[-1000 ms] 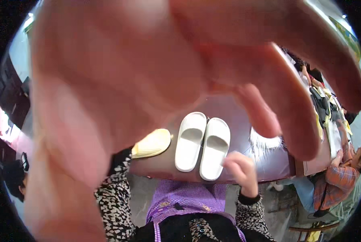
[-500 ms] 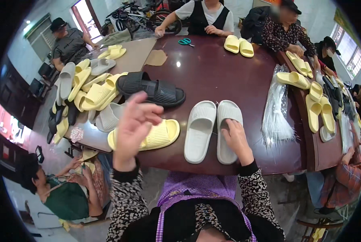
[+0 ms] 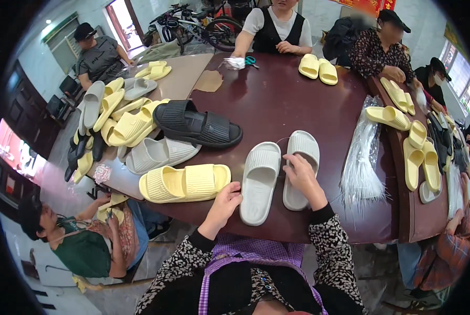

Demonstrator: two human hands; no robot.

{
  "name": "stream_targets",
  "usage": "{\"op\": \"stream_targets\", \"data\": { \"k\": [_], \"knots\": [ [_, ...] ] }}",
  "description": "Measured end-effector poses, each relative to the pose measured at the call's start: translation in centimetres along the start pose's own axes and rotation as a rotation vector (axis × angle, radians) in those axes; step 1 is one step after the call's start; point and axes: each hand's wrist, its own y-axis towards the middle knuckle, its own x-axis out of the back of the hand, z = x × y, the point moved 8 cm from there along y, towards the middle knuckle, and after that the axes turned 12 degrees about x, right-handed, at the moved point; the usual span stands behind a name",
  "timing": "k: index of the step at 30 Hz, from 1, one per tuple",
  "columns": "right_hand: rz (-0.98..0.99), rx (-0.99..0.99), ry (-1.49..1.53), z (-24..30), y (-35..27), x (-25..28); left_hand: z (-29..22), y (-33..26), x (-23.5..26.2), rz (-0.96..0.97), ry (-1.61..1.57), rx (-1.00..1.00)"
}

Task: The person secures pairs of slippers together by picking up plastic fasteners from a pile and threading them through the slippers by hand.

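Two pale grey slippers (image 3: 277,176) lie side by side (toes away) lengthwise on the surface (image 3: 293,105); right hand (image 3: 304,181) rests on one, left hand (image 3: 225,202) curls loosely, holding nothing.

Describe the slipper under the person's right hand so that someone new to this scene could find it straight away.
On the dark brown table, look at the near edge by the person, where two pale grey slippers lie side by side, toes away. The right hand rests on the right grey slipper; the left grey slipper beside it lies slightly nearer, and the left hand sits between that and a yellow slipper.
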Motion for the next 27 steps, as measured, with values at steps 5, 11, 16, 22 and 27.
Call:
{"op": "stream_targets", "data": {
  "k": [5,11,16,22,27],
  "knots": [
    [-0.039,0.079,-0.091,-1.0,-0.1,-0.8,-1.9,1.1,-3.4,0.092,-0.092,0.018],
    [-0.084,0.07,-0.152,-1.1,-1.0,-1.1,-2.0,5.7,-4.3,0.062,-0.061,-0.047],
    [-0.114,0.091,-0.229,0.2,-1.0,-0.3,-1.9,9.1,-3.6,-0.068,0.026,-0.176],
    [-0.146,0.019,-0.306,-1.4,-0.2,-1.2,-3.9,7.6,-3.8,-0.281,0.257,-0.447],
    [-0.135,0.045,-0.319,-1.4,-0.4,-1.7,-3.8,7.4,-3.6,-0.268,0.274,-0.495]
  ]
}}
